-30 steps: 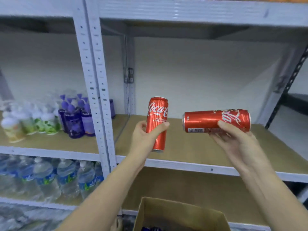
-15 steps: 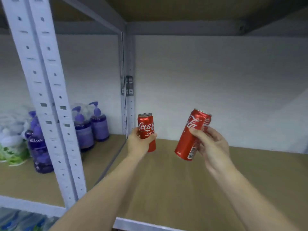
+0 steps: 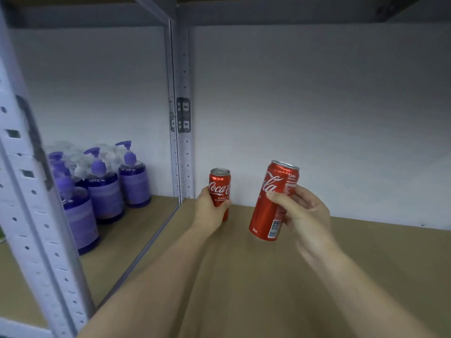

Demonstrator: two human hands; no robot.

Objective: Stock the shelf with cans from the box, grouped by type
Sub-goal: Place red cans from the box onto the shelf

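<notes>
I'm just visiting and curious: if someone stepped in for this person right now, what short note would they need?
Left hand: grips an upright cola can at the back left corner of the brown shelf, at or just above the board.
Right hand: holds a second cola can, tilted, above the shelf.
Done: no can released on this shelf yet.
Left: set both side by side, then fetch more.

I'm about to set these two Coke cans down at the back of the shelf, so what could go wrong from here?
The can in the right hand is tilted; set down like that, this right can may tip and roll on the shelf board. The left hand holds the left can close to the corner post, so it might knock the metal. Setting both down together risks the cans clashing.
</notes>
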